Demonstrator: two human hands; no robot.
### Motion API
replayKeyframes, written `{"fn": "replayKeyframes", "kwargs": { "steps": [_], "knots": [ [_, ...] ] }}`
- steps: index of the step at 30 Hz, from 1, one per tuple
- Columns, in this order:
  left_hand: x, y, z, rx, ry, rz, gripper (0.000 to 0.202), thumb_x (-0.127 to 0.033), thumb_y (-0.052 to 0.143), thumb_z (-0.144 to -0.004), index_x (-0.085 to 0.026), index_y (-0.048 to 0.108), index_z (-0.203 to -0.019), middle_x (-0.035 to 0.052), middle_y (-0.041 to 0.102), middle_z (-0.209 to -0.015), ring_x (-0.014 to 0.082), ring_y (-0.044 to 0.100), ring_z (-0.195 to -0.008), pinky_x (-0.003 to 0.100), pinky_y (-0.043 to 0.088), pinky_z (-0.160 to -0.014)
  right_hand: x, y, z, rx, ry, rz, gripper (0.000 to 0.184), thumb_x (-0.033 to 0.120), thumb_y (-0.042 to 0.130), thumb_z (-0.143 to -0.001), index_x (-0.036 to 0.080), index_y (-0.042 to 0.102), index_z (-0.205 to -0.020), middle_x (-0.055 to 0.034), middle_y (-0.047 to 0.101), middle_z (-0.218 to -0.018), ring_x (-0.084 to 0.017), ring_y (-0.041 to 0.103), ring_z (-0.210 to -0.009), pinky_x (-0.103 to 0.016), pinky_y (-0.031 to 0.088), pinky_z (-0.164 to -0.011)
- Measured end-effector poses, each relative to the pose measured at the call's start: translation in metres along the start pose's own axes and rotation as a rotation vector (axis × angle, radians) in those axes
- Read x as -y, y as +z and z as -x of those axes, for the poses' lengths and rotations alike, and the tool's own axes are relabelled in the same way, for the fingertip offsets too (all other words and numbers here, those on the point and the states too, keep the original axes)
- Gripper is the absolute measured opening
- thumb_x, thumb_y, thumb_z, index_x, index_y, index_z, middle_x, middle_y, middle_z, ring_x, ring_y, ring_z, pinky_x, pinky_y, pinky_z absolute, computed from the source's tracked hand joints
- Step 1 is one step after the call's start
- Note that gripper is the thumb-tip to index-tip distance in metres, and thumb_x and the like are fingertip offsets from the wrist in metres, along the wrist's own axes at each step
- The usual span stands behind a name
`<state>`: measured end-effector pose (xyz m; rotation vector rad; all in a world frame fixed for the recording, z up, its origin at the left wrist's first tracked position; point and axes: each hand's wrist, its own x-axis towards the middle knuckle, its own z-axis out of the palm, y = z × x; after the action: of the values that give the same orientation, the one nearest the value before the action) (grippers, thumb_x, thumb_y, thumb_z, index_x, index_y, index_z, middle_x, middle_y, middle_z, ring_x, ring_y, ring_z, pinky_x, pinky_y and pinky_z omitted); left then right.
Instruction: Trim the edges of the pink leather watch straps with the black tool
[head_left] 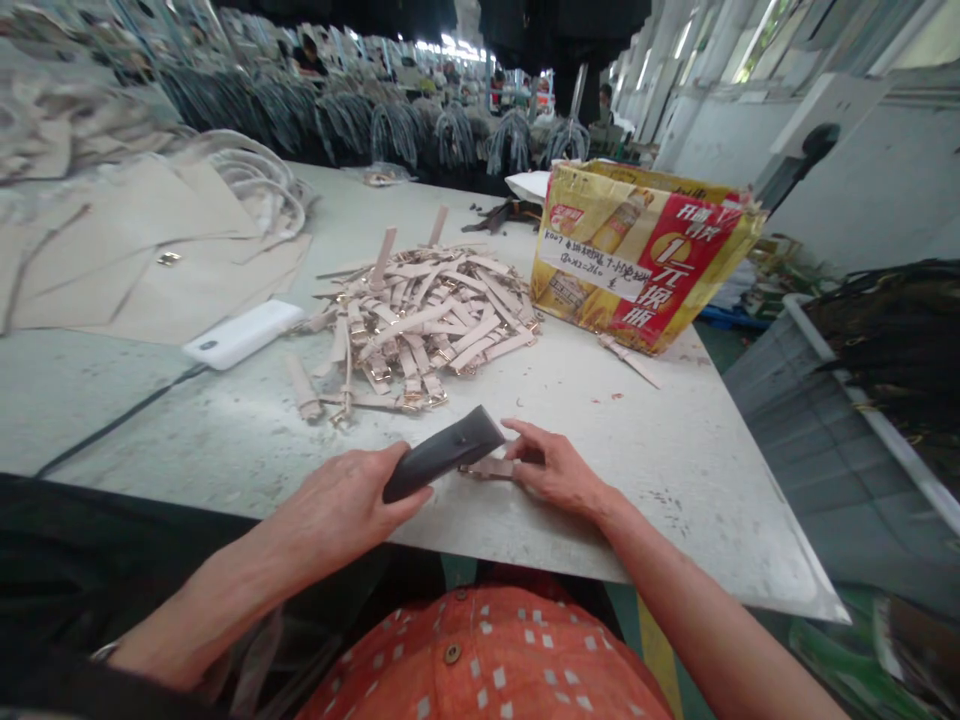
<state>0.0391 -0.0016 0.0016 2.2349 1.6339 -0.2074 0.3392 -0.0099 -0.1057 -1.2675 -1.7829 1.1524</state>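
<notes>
My left hand (375,487) is wrapped around a dark grey, elongated handheld tool (450,452) with a blunt end; its exact kind does not show. The tool points right and slants upward over the table. Just beneath its tip, a short beige buckle strap (489,468) lies at the table surface. The fingers of my right hand (556,468) pinch the right end of this strap, while the index finger reaches out above it. Behind both hands spreads a heap of similar beige straps (442,320) with gold-coloured buckles.
A yellow and red cardboard box (600,260) stands at the back right, a loose strap (628,360) before it. To the left are a white corded device (244,335) and beige panels (135,250). A grey bin (817,400) stands beyond the table's (675,510) right edge.
</notes>
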Motion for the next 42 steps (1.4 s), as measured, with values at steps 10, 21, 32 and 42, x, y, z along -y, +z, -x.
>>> {"fn": "replayKeyframes", "kwargs": {
  "steps": [10, 21, 32, 42],
  "knots": [
    [0.031, 0.003, 0.037, 0.032, -0.038, 0.146, 0.042, -0.065, 0.057, -0.089, -0.028, 0.077, -0.095, 0.0082, 0.086, -0.085, 0.0329, 0.082, -0.081, 0.041, 0.053, -0.075, 0.007, 0.014, 0.023, -0.018, -0.51, 0.613, 0.03, -0.001, 0.069, -0.098, 0.021, 0.085, -0.11, -0.0087, 0.08, -0.095, -0.026, 0.067, -0.095, -0.037, 0.054, -0.085],
    [0.02, 0.015, 0.057, 0.191, -0.037, 0.045, 0.038, -0.052, 0.057, -0.094, -0.027, 0.083, -0.106, 0.0111, 0.093, -0.106, 0.0346, 0.089, -0.102, 0.04, 0.061, -0.088, 0.015, 0.002, 0.015, 0.12, -0.318, 0.458, 0.018, 0.011, 0.083, -0.101, 0.019, 0.084, -0.117, -0.0081, 0.079, -0.098, -0.026, 0.068, -0.095, -0.036, 0.052, -0.088],
    [-0.009, 0.007, 0.039, 0.218, -0.017, 0.033, 0.037, -0.05, 0.052, -0.099, -0.025, 0.078, -0.108, 0.0135, 0.092, -0.108, 0.0346, 0.087, -0.101, 0.042, 0.058, -0.086, 0.024, 0.0, 0.003, 0.161, -0.188, 0.316, 0.019, 0.004, 0.085, -0.092, 0.022, 0.089, -0.097, 0.0002, 0.071, -0.083, -0.018, 0.065, -0.084, -0.029, 0.047, -0.08],
    [0.009, 0.007, 0.046, 0.229, -0.043, 0.011, 0.037, -0.048, 0.057, -0.098, -0.025, 0.083, -0.113, 0.0128, 0.093, -0.112, 0.0374, 0.088, -0.111, 0.042, 0.059, -0.093, 0.011, 0.009, 0.009, 0.056, -0.195, 0.256, 0.015, 0.011, 0.091, -0.096, 0.025, 0.095, -0.1, -0.0069, 0.084, -0.112, -0.02, 0.077, -0.092, -0.03, 0.057, -0.084]
  ]
}}
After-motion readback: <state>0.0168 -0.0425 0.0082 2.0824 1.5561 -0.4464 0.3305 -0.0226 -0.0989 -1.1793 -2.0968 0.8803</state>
